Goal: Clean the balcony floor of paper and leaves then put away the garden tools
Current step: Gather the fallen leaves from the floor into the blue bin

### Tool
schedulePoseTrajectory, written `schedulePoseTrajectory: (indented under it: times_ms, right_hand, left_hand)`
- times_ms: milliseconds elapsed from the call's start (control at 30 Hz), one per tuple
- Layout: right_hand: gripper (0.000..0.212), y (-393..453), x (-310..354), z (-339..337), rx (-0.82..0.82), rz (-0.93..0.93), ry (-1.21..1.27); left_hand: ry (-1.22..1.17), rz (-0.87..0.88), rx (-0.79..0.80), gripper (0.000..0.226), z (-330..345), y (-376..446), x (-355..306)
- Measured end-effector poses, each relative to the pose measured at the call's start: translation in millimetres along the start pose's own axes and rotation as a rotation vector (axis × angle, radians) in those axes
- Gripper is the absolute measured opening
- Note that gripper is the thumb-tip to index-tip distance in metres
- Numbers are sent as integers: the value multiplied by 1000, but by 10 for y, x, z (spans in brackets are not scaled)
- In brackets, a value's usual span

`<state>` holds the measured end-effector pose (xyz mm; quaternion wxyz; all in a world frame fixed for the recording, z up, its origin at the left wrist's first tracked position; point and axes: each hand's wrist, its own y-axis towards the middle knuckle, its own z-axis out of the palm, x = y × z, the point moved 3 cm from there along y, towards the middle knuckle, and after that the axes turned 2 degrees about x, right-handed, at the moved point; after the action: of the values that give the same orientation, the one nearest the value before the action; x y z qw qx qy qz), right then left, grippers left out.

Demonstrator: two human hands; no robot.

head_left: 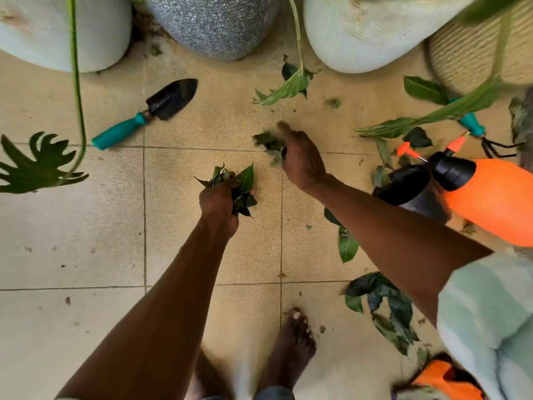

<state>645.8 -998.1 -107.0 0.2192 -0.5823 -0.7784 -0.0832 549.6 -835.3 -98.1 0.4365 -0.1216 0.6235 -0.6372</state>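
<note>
Beige tiled balcony floor, pots cut off along top edge. Left hand gripping leaf bunch, fingers clamped round it. Right hand reaching over blurred leaf clump; fingers hidden, grip unclear. Trowel lying far left; orange sprayer right, hand rake half hidden behind foliage.

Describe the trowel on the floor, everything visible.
The trowel lies flat on the beige tiled floor, upper left, in front of the grey speckled pot. Its pointed scoop blade looks like black metal and aims up-right; its teal handle, probably plastic or rubber, points down-left, its end over a grout line. Neither hand touches it; only the floor does.
</note>
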Motion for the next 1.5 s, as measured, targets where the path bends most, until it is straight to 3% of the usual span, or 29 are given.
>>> schedulePoseTrajectory:
  times_ms: [100, 167, 200, 233, 267, 300, 367, 400, 433, 567, 667, 767, 833, 967, 1133, 1233, 1400, 1467, 1500]
  right_hand:
    - [29, 521, 74, -149, -60, 68, -8]
    - [11, 887, -53, -247, -105, 191, 139]
    - [17, 1069, -211, -252, -161, 275, 296]
    - [21, 1177, -385, -153, -168, 435, 690]
    - [19, 1286, -472, 11, -65, 510, 1023]
    - [20, 1330, -464, 93, -24, 502, 1015]
    - [33, 1192, -131, 61, 3, 236, 323]
    - [32, 1053, 0, 17, 48, 193, 72]
    - [29, 909, 79, 41, 21, 218, -19]
    - [43, 315, 303, 125, -75, 48, -71]
    - [56, 285, 426, 118, -19, 6, -6]
    - [37, 558, 638, 98, 59, -188, -85]
    - [31, 797, 632, 153, 99, -169, -217]
    - [38, 831, 599, 331, 196, -138, -196]
    - [33, 131, 514, 332, 68, -198, -122]
    - [44, -14, 261, 159, -34, 40, -7]
    - [24, 402, -452, -262, -308, 562, 61]
    - [35, 576, -715, -333, -277, 626, -11]
    - [39, 626, -810, -302, -169, 598, -37]
  left_hand:
    - [-11, 30, -13, 20, -67, 27, -56]
    - [-21, 43, -24, 21, -109, 56, -87]
    - [-22, 48, -26, 21, -123, 70, -99]
    - [-26, 48, -24, 20, -136, 76, -108]
    - [-31, 48, -17, 21, -149, 80, -126]
    - [-32, 48, -12, 21, -168, 93, -138]
    - [-14, 52, -17, 22, -226, 128, -155]
    - [-1, 52, -28, 24, -255, 148, -153]
    - [5, 52, -44, 25, -287, 154, -142]
    - [8, 39, -70, 23, -349, 47, -121]
    - [-19, 30, -66, 22, -413, -14, -123]
    - [-27, 30, -76, 22, -501, 10, -161]
    - [-24, 36, -88, 25, -548, 42, -186]
    - [-12, 45, -92, 21, -548, 28, -223]
    - [-42, 25, -57, 19, -443, -11, -182]
    - [-44, 11, -40, 20, -362, -26, -132]
    - [-32, 3, -29, 21, -289, -15, -37]
    - [-27, 0, -20, 21, -274, -12, 6]
    - [-23, 1, -20, 20, -272, -9, 22]
